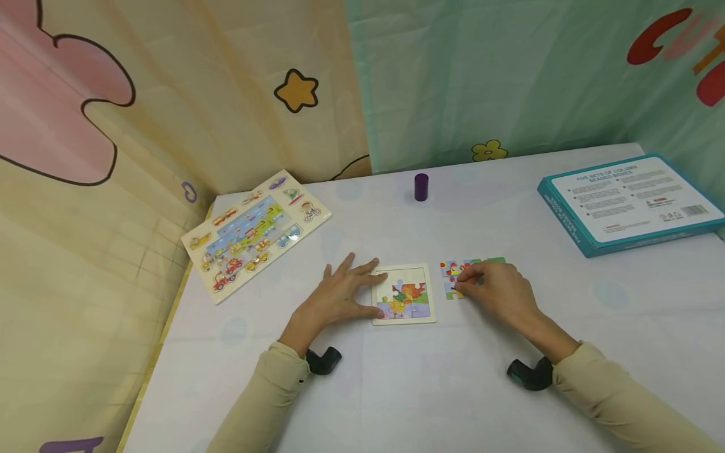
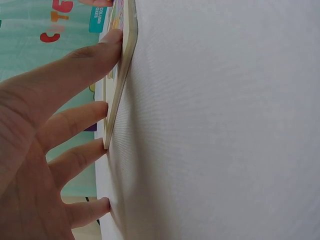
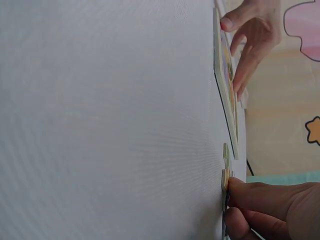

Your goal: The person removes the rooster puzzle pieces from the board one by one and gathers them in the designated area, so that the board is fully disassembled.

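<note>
A small wooden jigsaw tray (image 1: 404,322) lies in front of me, partly filled with coloured pieces showing a bird-like picture. My left hand (image 1: 337,296) spreads its fingers over the tray's left side; the thumb and index fingertips touch its frame in the left wrist view. Right of the tray, several loose jigsaw pieces (image 1: 449,269) lie close together on the cloth. Over them, my right hand (image 1: 501,292) has its thumb and curled index finger pinching a jigsaw piece (image 3: 226,185) low at the table. The fingers cover much of that piece.
At the back left lies a larger vehicle puzzle board (image 1: 226,214). A purple cylinder (image 1: 421,187) stands near the back edge. A teal box (image 1: 634,204) lies at the back right. Printed curtains (image 1: 226,94) hang behind the white-covered table (image 1: 396,396).
</note>
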Demonstrator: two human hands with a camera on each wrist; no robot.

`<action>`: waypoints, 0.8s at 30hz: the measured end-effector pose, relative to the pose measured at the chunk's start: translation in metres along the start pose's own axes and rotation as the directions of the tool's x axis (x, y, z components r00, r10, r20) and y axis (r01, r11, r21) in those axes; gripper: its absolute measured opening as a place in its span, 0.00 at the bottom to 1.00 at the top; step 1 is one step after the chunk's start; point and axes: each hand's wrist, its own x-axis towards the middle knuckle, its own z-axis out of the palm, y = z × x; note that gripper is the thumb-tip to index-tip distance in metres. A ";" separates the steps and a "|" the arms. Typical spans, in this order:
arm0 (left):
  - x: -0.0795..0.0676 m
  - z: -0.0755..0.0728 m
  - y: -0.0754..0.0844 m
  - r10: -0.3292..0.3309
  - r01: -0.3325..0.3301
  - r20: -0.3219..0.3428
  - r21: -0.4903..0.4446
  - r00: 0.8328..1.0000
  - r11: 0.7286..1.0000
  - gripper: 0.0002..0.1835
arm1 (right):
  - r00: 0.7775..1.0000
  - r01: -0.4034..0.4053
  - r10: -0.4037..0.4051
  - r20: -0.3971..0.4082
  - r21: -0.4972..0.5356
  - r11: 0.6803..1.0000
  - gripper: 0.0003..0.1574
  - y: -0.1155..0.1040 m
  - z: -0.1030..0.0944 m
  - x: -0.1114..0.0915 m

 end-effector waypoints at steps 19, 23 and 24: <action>0.000 0.001 0.000 0.001 -0.001 0.004 0.015 1.000 1.000 0.42 | 0.998 0.045 -0.044 -0.053 0.013 0.999 0.06 0.004 -0.001 -0.001; 0.001 0.001 -0.001 0.001 -0.001 0.002 0.013 1.000 1.000 0.42 | 0.993 0.097 -0.091 -0.081 0.071 0.993 0.06 0.003 -0.004 0.002; 0.001 0.000 -0.001 0.000 0.000 0.002 0.013 1.000 1.000 0.42 | 0.992 0.106 -0.099 -0.079 0.086 0.991 0.06 0.002 -0.004 0.003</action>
